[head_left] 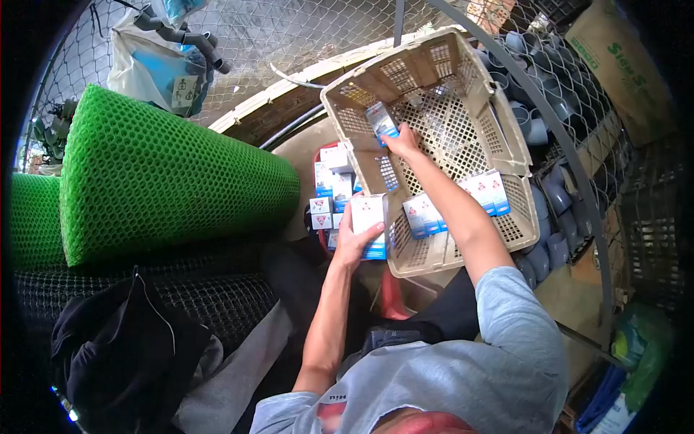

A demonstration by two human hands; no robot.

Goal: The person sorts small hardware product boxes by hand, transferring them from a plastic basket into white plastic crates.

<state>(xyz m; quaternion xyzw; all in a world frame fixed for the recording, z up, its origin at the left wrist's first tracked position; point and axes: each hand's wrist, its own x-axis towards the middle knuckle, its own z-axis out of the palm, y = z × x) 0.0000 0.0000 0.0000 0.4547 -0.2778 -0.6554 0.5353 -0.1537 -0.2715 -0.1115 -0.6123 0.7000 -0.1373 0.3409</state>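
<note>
My left hand (351, 237) is closed around a small white-and-blue carton (369, 211), just outside the near left side of a beige plastic crate (426, 269). Inside the crate, my right hand (403, 141) grips another small carton (377, 118) by its lower end, near the left wall. A row of similar cartons (489, 189) stands along the crate's near side, partly hidden by my right forearm. More of these cartons (322, 205) are piled left of the crate, on something with a red rim (316, 155).
Large rolls of green plastic mesh (173, 173) lie to the left, with black mesh (217, 296) below them. Grey pipe fittings (536, 126) fill the space right of the crate. Chain-link fencing (311, 29) runs behind. A dark jacket (123, 347) lies at lower left.
</note>
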